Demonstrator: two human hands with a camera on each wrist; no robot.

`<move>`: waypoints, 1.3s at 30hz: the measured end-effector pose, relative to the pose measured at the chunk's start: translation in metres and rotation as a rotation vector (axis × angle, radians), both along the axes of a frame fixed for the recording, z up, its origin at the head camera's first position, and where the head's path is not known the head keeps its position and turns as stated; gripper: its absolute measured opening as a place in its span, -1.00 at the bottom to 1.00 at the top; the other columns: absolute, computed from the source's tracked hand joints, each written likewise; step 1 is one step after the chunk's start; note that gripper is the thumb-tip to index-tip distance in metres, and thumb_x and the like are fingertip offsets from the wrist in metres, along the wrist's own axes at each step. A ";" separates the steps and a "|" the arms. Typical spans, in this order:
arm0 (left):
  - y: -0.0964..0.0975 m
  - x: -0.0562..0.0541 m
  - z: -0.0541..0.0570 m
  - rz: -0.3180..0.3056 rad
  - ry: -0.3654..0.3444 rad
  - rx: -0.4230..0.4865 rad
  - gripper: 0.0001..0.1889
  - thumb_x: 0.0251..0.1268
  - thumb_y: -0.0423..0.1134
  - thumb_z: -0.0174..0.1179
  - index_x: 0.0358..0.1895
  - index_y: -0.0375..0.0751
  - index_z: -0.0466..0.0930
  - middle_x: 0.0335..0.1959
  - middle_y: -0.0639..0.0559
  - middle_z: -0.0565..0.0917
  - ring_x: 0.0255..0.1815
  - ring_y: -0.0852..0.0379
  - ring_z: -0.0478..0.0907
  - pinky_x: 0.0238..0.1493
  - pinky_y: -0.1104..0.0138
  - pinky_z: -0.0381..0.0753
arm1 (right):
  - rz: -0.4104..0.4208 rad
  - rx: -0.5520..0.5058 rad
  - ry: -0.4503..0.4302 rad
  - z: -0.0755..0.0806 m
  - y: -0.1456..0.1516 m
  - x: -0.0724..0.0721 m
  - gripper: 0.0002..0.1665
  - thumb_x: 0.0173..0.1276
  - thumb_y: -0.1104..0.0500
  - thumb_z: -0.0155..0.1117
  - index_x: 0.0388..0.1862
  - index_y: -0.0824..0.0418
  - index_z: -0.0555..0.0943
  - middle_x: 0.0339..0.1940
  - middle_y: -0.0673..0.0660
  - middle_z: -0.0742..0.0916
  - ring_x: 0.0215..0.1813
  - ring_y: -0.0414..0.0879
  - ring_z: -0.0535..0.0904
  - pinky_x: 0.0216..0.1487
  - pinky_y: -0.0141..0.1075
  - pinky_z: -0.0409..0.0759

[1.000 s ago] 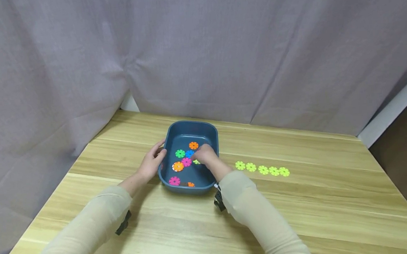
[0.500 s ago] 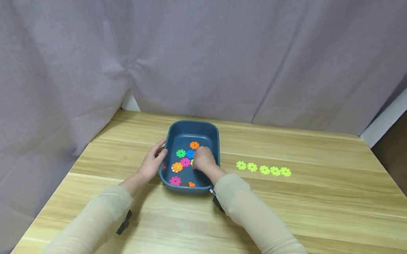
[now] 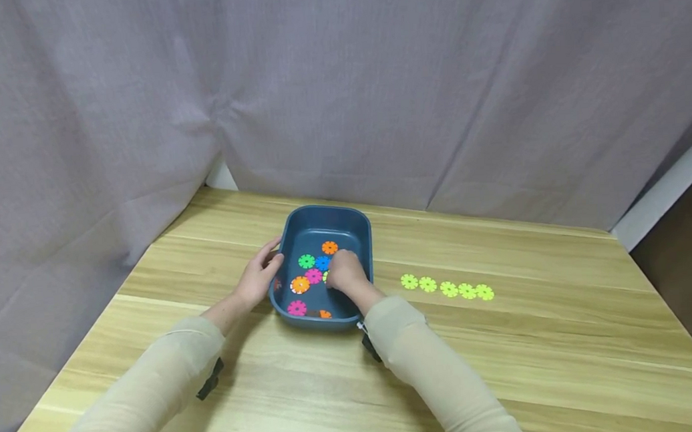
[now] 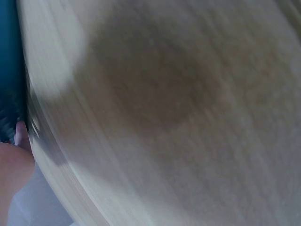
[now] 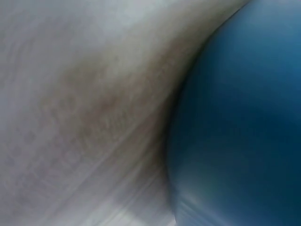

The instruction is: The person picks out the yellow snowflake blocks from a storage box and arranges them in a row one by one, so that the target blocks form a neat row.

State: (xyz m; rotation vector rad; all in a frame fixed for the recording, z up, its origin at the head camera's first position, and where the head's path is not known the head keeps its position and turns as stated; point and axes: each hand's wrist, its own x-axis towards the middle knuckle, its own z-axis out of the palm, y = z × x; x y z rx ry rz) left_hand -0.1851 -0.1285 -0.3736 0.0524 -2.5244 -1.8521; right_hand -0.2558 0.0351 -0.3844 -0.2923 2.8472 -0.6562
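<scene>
A dark blue rectangular tub (image 3: 332, 323) stands on the table with several notched flower-shaped plastic discs inside. My left hand (image 3: 258, 276) rests against its left side, fingers and thumb at the rim. In the left wrist view a bit of that hand (image 4: 16, 165) lies beside the tub's blue wall (image 4: 10, 61). My right hand (image 3: 346, 271) reaches into the tub with bent fingers, over a yellow-green disc (image 3: 327, 277) that it mostly covers. Its fingertips are hidden, so a grip does not show. Near it lie a blue disc (image 3: 322, 263), a pink disc (image 3: 313, 276) and a green disc (image 3: 306, 261).
Right of the tub, several yellow-green discs (image 3: 449, 289) lie in a row on the wooden table (image 3: 547, 336). A grey curtain (image 3: 337, 96) hangs behind the table. The right wrist view shows only the tub's outer wall (image 5: 240, 122) and blurred tabletop.
Between the first frame and the second, my right hand turned and came lower over the yellow-green disc, covering more of it. It has hardly moved since. My left hand stays at the tub's rim.
</scene>
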 end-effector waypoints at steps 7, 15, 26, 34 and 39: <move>-0.006 -0.010 -0.012 -0.004 -0.006 0.008 -0.48 0.47 -0.27 -0.17 0.44 -0.27 0.05 0.24 -0.45 0.38 0.24 -0.26 0.34 0.34 0.00 0.28 | -0.018 -0.040 -0.026 0.000 0.001 -0.001 -0.58 -0.04 0.40 0.40 -0.80 0.18 0.34 -0.75 0.01 0.35 -0.56 -0.11 0.28 -0.58 -0.39 0.28; -0.012 -0.022 -0.035 0.014 0.012 -0.022 -0.47 0.48 -0.17 -0.17 0.46 -0.12 0.06 0.24 -0.35 0.41 0.24 -0.18 0.35 0.34 0.03 0.28 | -0.037 -0.165 -0.001 0.000 0.000 0.004 -0.72 -0.01 0.53 0.26 -0.28 0.34 0.68 -0.20 0.18 0.73 -0.24 -0.03 0.60 -0.32 -0.32 0.64; -0.013 -0.022 -0.036 0.017 0.012 -0.024 -0.47 0.48 -0.17 -0.16 0.46 -0.09 0.07 0.24 -0.33 0.41 0.22 -0.18 0.38 0.28 0.04 0.36 | -0.074 -0.247 -0.123 0.005 0.003 -0.003 -0.61 -0.07 0.52 0.33 -0.21 0.27 0.73 -0.07 0.20 0.73 -0.21 -0.06 0.58 -0.32 -0.34 0.63; -0.014 -0.023 -0.036 0.032 0.016 -0.015 -0.48 0.47 -0.20 -0.15 0.45 -0.14 0.09 0.22 -0.33 0.43 0.16 -0.15 0.40 0.14 0.14 0.45 | -0.092 -0.415 -0.221 0.020 0.010 -0.002 -0.62 -0.02 0.53 0.31 -0.17 0.33 0.70 0.00 0.25 0.69 -0.26 -0.07 0.67 -0.21 -0.29 0.68; -0.015 -0.023 -0.037 0.026 0.011 -0.021 -0.48 0.48 -0.20 -0.17 0.45 -0.14 0.08 0.23 -0.34 0.41 0.18 -0.16 0.38 0.19 0.09 0.43 | -0.088 -0.528 -0.275 0.029 0.019 -0.004 -0.61 0.03 0.55 0.27 -0.10 0.39 0.66 0.01 0.30 0.67 -0.33 -0.08 0.68 -0.11 -0.19 0.67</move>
